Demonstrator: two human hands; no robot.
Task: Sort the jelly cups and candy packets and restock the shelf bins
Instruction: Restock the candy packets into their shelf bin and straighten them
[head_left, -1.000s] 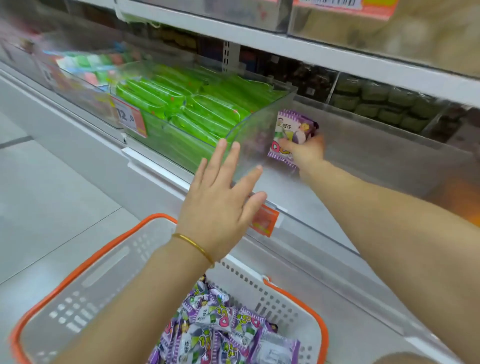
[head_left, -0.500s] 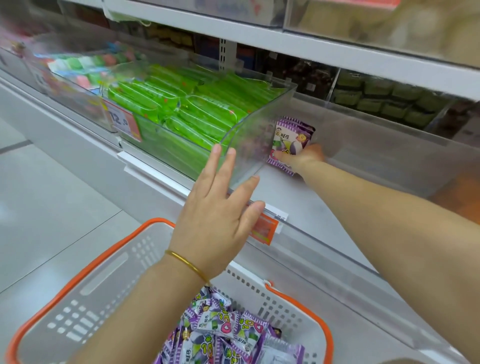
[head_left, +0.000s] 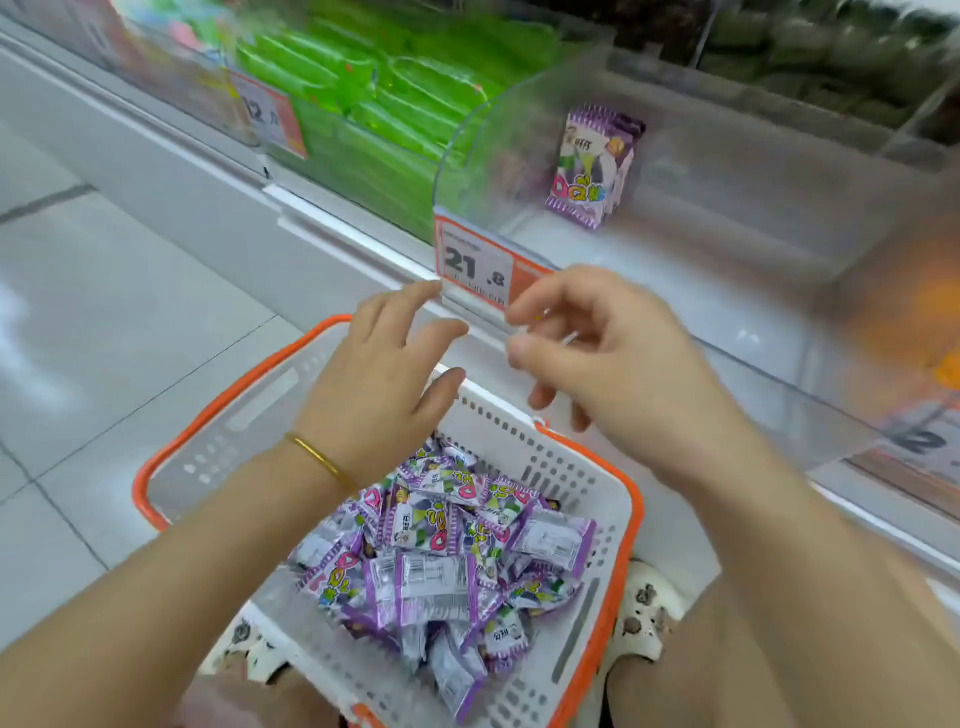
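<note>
Hands are both seen empty above the far rim of the basket (head_left: 587, 483). The left hand (head_left: 384, 374) is held with fingers spread and relaxed; the right hand (head_left: 613, 364) is held with fingers loosely curled, nothing pinched. A gap is kept between the two, no contact. A thin gold bangle (head_left: 319, 460) is worn on the left wrist.

The basket is made of white perforated plastic with an orange rim, rectangular in shape. A loose heap of candy packets (head_left: 431, 551) is piled in it: small, glossy, crinkled pillow packs, purple and white, some face up, some showing the barcode side.

A few more purple packets (head_left: 592, 166) are stood upright on edge as a short stack inside a clear bin (head_left: 727, 218) on the shelf. They are set near the bin's left wall, and the floor around them is bare. The bin is made of smooth transparent plastic with a rounded front corner. An orange and white price tag (head_left: 472, 265) is fixed at its front edge.

The neighbouring clear bin is filled with flat green packets (head_left: 395, 88) in rows. Pale glossy floor tiles (head_left: 104, 312) are seen at left. A white clog (head_left: 644, 618) with small charms is visible by the basket.
</note>
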